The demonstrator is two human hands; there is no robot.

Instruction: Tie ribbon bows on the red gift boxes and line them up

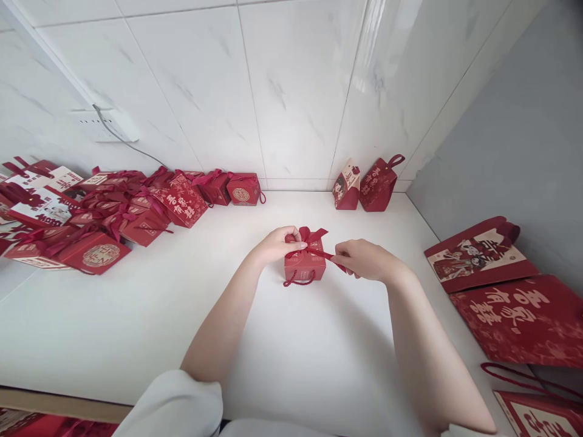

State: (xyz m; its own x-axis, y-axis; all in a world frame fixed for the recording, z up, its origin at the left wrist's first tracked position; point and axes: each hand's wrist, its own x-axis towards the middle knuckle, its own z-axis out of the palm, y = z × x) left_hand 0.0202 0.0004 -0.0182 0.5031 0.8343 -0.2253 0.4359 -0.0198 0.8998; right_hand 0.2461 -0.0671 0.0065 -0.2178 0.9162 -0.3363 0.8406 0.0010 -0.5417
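Observation:
A small red gift box point(304, 267) stands on the white tabletop in front of me, a red cord handle hanging down its near side. Across its top lies a red ribbon bow point(308, 238). My left hand point(283, 244) reaches in from the left, its thumb and fingers pinched on the bow near the knot. To the right of the box, my right hand point(362, 260) is closed round a tail of the same ribbon, which runs tight from the knot. The fingertips of my right hand are partly hidden by the hand itself.
Many red boxes with ribbons point(136, 212) are heaped along the wall at left. Two small red bags point(377, 185) stand at the back right. Larger red gift bags point(523, 315) lie along the right edge. A wall socket point(104, 125) with a grey cable is above the heap.

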